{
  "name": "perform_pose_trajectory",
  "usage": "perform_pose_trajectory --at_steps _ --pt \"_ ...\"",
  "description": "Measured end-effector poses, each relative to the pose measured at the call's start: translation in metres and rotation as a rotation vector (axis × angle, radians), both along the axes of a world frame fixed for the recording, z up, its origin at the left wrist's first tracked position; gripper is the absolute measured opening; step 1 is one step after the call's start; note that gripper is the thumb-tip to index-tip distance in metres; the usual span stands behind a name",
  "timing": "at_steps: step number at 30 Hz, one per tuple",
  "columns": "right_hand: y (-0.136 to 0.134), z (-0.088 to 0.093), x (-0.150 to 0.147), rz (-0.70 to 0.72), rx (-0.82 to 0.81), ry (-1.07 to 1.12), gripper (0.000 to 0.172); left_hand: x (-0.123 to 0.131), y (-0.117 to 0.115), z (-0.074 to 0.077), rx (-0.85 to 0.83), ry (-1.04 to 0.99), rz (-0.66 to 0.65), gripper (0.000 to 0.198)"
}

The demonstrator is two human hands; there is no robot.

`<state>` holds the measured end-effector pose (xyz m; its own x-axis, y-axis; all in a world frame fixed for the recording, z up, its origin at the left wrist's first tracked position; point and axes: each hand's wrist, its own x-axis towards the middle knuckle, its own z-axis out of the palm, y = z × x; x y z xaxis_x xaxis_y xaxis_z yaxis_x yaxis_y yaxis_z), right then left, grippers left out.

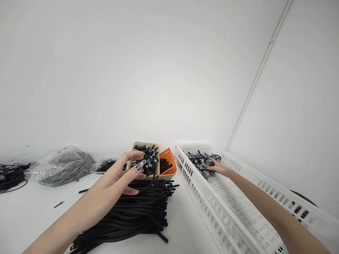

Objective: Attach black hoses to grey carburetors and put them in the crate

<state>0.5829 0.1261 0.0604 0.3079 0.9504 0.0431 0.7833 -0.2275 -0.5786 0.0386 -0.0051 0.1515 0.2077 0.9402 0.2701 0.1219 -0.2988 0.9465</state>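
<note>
My left hand [120, 176] hovers with fingers spread over a pile of black cords [137, 211], fingertips near the beige tray [156, 145] filled with small black and silver parts. A black cord runs under its fingers; I cannot tell if it is gripped. My right hand [217, 167] reaches into the long white slotted crate [227, 211], resting on a heap of black and silver assembled pieces [202, 162] at the crate's far end; its fingers are mostly hidden among them.
An orange basket [168, 157] with black bits stands beside the beige tray. A clear plastic bag [62, 165] of parts and tangled black cables [12, 174] lie at the left. Loose black bits [58, 204] dot the white table. White walls close in behind.
</note>
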Motion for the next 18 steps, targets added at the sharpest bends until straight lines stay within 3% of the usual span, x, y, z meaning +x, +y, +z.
perform_pose_trajectory --at_steps 3,9,18 --pt "-0.005 -0.002 -0.002 0.089 -0.043 -0.029 0.106 0.001 0.000 -0.003 0.000 0.003 0.009 0.064" --pt "0.003 -0.001 -0.002 0.120 -0.057 -0.104 0.071 -0.003 -0.001 -0.001 -0.014 0.013 -0.025 0.063" --pt "-0.003 -0.017 -0.013 0.081 0.037 -0.123 0.063 -0.001 -0.005 0.002 -0.007 0.028 -0.051 0.064"
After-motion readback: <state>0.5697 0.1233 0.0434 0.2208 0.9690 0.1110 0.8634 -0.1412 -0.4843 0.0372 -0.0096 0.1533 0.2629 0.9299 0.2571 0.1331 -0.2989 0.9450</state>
